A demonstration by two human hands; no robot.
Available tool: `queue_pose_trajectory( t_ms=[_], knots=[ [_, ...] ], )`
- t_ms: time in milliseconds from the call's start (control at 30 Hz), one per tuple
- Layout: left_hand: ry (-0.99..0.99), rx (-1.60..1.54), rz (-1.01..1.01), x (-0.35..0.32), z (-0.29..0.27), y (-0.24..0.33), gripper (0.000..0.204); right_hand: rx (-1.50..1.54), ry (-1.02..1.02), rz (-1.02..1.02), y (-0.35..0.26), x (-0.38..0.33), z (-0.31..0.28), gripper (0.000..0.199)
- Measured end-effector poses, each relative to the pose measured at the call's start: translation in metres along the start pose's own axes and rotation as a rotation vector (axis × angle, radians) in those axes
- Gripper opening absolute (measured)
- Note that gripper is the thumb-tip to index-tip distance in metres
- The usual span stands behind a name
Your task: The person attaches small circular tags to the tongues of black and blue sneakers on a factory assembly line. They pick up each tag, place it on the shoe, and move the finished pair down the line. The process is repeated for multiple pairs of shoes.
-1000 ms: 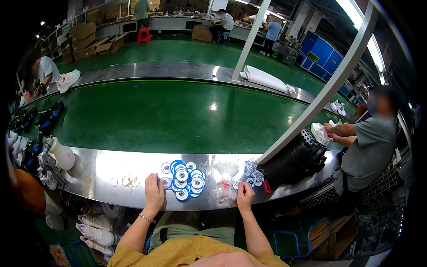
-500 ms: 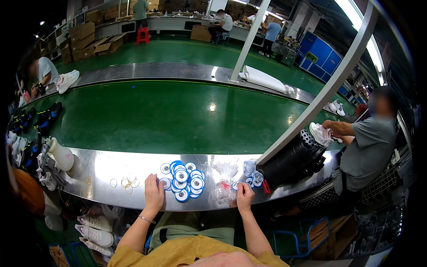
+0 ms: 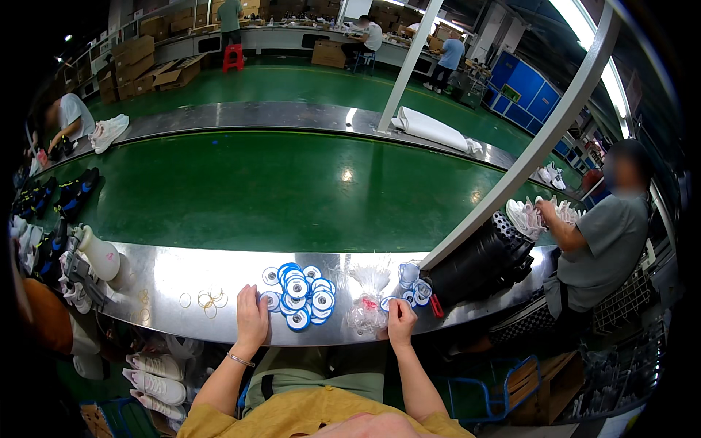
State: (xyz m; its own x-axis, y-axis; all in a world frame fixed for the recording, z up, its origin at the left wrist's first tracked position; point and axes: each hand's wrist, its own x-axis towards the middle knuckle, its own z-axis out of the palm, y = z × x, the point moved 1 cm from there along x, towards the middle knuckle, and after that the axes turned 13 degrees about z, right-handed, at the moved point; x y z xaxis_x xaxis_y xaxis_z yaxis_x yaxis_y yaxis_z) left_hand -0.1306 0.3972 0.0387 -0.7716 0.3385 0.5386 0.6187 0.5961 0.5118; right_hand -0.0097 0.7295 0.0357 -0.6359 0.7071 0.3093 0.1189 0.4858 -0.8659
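On the metal bench, a pile of round blue-and-white tags (image 3: 296, 303) lies in front of me. My left hand (image 3: 253, 317) rests palm down on the bench at the pile's left edge, its fingers stretched out and nothing visibly held. To the right of the pile sits a bunch of clear plastic pieces (image 3: 366, 317) with a bit of red among them. My right hand (image 3: 401, 325) is closed beside it, fingers curled. A single round tag (image 3: 387, 303) lies against its fingertips; whether they grip it is hidden. A few more round tags (image 3: 420, 293) lie just beyond.
Tan rubber bands (image 3: 212, 301) and a cream bottle (image 3: 101, 254) are on the bench to my left. A black cylinder (image 3: 478, 263) and a slanting white post (image 3: 511, 190) stand right. Nearby, a co-worker (image 3: 602, 241) handles white shoes (image 3: 524, 219). More shoes (image 3: 157, 383) are below left.
My two hands have stayed in place. The co-worker at the right has shifted their hands, and more white shoes now show beside the first one.
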Motion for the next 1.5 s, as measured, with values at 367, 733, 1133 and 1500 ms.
queue_pose_trajectory(
  t_ms=[367, 733, 1133, 1500],
  knots=[
    [-0.001, 0.014, 0.013, 0.000, 0.001, 0.000, 0.036, 0.019, 0.002, -0.029, -0.003, 0.001, 0.000, 0.008],
    [0.037, -0.025, 0.006, -0.003, 0.004, -0.012, 0.025, 0.024, 0.012, 0.005, -0.004, -0.001, -0.003, 0.011],
    [-0.202, 0.060, 0.177, 0.002, -0.015, -0.013, 0.035, 0.116, -0.040, -0.069, -0.007, 0.000, -0.007, 0.006],
    [-0.329, 0.121, 0.318, 0.006, -0.028, -0.004, 0.038, 0.096, -0.093, -0.083, -0.008, 0.000, -0.006, 0.003]
  ],
)
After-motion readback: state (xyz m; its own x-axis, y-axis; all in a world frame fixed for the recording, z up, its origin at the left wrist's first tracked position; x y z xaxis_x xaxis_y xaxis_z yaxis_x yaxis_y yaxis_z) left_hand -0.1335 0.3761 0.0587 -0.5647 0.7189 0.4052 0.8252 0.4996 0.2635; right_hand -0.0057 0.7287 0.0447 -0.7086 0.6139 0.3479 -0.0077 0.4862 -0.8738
